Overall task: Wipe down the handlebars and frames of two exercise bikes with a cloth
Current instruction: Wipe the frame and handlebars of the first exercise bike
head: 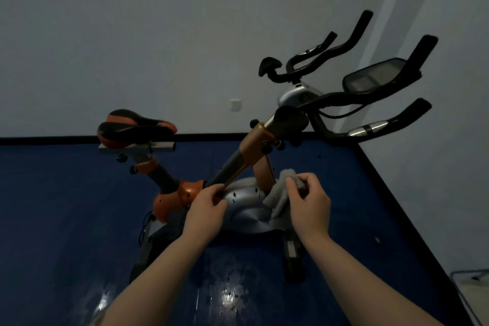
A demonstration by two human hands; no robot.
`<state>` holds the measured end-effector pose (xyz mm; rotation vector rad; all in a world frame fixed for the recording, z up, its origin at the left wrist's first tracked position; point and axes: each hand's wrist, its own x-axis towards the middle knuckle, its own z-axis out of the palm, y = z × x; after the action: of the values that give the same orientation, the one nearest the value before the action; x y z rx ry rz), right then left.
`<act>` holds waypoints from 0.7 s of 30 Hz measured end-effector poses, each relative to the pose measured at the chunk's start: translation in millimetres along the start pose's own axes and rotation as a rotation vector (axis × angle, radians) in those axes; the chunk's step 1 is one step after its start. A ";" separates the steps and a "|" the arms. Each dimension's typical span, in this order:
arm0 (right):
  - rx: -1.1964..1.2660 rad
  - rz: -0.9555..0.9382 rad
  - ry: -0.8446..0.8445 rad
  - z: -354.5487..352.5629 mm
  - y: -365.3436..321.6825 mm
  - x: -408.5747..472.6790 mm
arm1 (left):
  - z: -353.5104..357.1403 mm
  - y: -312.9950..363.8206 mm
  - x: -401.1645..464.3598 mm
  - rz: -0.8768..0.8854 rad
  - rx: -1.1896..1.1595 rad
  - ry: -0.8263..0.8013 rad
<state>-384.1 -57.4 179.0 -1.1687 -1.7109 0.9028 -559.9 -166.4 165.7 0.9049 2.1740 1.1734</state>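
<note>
Dim room, head view looks down at an orange exercise bike [246, 156] standing on a blue floor [53, 219] next to a grey wall [132, 34]. Right hand [308, 202] pinches a grey cloth [279, 194] between thumb and curled fingers, cloth bunched up and hanging down just beside the orange front fork, touching the silver flywheel cover [246, 206]. Left hand [207, 208] has fingers curled around the lower end of the slanted frame tube [238, 167], right where it meets the flywheel cover. Both forearms reach in from the bottom edge. Black and orange saddle [136, 124] sits upper left on its post, black handlebars [391, 119] stick out upper right with a dark console [375, 77] above them. Second exercise bike [299, 92] is behind the first, only its silver body and its own black bars visible, near the wall. White wall socket [235, 105] low on the wall between saddle and handlebars. Floor shows glossy light reflections near the bottom.
</note>
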 end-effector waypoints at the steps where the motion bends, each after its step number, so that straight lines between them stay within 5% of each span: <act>1: 0.015 -0.003 0.022 2.2 -1.6 8.4 | 1.3 7.1 12.2 0.031 0.017 -0.020; 15: 0.213 -0.025 0.256 -2.6 -46.1 109.8 | 35.3 117.3 139.3 0.355 -0.138 -0.131; 21: 0.115 -0.122 0.442 13.0 -65.7 152.4 | 51.0 134.0 194.1 0.455 -0.206 -0.267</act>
<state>-448.3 66.1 270.4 -1.0795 -1.3374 0.6041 -608.9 60.3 232.7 1.4184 1.6467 1.3605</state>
